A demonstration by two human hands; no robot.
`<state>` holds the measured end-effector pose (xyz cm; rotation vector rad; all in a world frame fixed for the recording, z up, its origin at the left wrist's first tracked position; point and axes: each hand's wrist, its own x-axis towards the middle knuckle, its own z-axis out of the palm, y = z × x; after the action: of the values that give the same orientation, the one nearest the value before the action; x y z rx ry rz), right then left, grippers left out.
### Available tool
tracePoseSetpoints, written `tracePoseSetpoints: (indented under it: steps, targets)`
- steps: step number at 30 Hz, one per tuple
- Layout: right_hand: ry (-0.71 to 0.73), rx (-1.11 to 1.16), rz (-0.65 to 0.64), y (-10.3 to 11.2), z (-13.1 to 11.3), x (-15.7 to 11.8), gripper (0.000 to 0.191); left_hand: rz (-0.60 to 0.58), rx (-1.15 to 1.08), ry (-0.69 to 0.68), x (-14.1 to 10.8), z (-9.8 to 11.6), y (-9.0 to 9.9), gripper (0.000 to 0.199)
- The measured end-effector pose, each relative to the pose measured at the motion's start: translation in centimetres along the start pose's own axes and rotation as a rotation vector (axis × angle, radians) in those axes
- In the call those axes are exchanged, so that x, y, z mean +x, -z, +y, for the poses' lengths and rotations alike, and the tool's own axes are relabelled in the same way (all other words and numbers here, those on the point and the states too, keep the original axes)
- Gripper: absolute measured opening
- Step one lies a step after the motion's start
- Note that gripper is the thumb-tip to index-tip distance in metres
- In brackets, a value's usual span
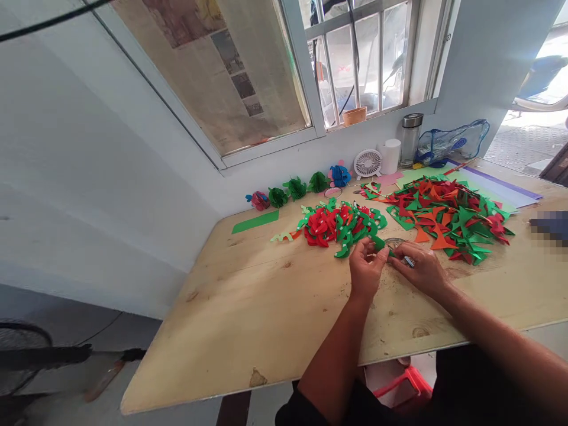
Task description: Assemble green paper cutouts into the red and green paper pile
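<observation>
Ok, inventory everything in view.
Wooden table: 1, pale, centre
Paper strip: 1, green, back left
Paper figures: 5, green, blue, pinkish, along wall
Cut pieces: many, mainly red/green, table middle
Scraps: many, red/orange/green, table's right
Paper sheets: several, pale green/purple, back right
Fan: 1, white, by wall
Cylinder: 1, white, beside fan
Bottle: 1, clear, beside cylinder
Bag: 1, clear/blue, beside bottle
Barred window: 1, pale, behind table
Pot: 1, orange, windowsill
Stool-like item: 1, red, below table
Wheel: 1, dark, lower left
Paper piece: 1, green, held
Left hand: 1, bare, near cut pieces
Right hand: 1, bare, near scraps
</observation>
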<state>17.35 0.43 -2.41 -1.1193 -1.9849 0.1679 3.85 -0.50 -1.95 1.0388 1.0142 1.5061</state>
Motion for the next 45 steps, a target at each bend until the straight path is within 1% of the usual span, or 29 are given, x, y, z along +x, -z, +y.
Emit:
tracePoseSetpoints:
  steps: [3,5,8,11,15,19,22,24,27,31,36,40,45]
  targets:
    - [0.063,-0.052,0.023,-0.1,-0.1,0.0,0.025,-0.006,0.134,-0.068,-0.2,0.1,0.1,0.016]
    - [0.102,-0.064,0.028,-0.2,-0.1,0.1,0.025,0.004,0.184,-0.092,-0.3,0.1,0.1,0.014]
    - [0.133,-0.067,0.032,-0.3,0.1,0.0,0.026,0.003,0.201,-0.098,-0.3,0.0,0.2,0.014]
    - [0.124,-0.062,0.029,-0.4,0.2,-0.1,0.026,-0.023,0.184,-0.083,-0.2,-0.4,0.4,0.015]
    - [0.098,-0.021,-0.009,-0.3,0.1,-0.1,0.029,-0.054,0.089,-0.035,-0.1,-0.6,0.4,0.02]
    - [0.038,0.069,-0.073,0.2,-0.4,0.2,0.035,-0.057,-0.079,0.1,0.1,0.1,0.3,0.031]
    - [-0.026,0.121,-0.076,0.5,-0.4,0.3,0.041,-0.06,-0.133,0.177,0.3,0.3,0.4,0.035]
    - [-0.062,0.142,-0.081,0.5,-0.4,0.4,0.043,-0.076,-0.164,0.2,0.4,0.2,0.5,0.037]
    - [-0.086,0.155,-0.089,0.4,-0.2,0.3,0.04,-0.116,-0.213,0.211,0.6,-0.2,0.8,0.04]
    - [-0.08,0.1,-0.083,0.1,0.0,0.1,0.034,-0.147,-0.242,0.233,0.8,-0.2,1.1,0.041]
    - [-0.019,0.026,-0.055,0.0,0.3,0.1,0.034,-0.143,-0.321,0.284,0.6,0.5,0.8,0.043]
    - [0.036,0.009,-0.076,-0.2,0.4,0.1,0.034,-0.093,-0.352,0.325,0.5,1.0,0.7,0.043]
    - [0.058,0.01,-0.149,0.0,0.1,0.1,0.031,-0.031,-0.378,0.336,0.4,1.0,0.6,0.03]
